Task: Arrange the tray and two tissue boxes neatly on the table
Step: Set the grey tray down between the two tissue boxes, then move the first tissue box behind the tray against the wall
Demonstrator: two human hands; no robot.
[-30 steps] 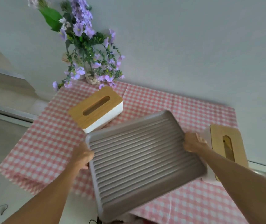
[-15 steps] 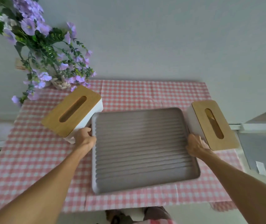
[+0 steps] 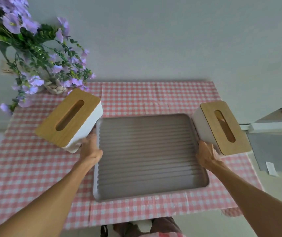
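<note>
Head view: 1 tray (image 3: 147,156), 2 tissue boxes and 2 hands are on show, all over 1 table (image 3: 154,98) covered in a pink-and-white checked cloth.

The tray is grey, ribbed, with a raised rim, and lies flat at the middle of the table. Its ribs run left to right; its sides sit nearly square to the table edges, and it looks close to square, so no clear long axis can be told.

The left box (image 3: 70,118) is white with a wooden lid and a slot. It stands at the tray's far left corner, its long axis turned diagonally, from near-left to far-right, its near end beside the left hand. The right box (image 3: 222,127), of the same kind, stands just beside the tray's right rim, its long axis running roughly front to back, tilted a little.

The left hand (image 3: 90,149) grips the tray's left rim, thumb on the inside, fingers curled under and out of sight. The right hand (image 3: 207,154) grips the right rim, wedged between the tray and the right box, fingers closed on the edge.

1 bunch of purple flowers (image 3: 34,53) stands at the table's far left corner, behind the left box. A pale wall (image 3: 171,40) backs the table. The 2 boxes hem the tray in on both sides.
</note>
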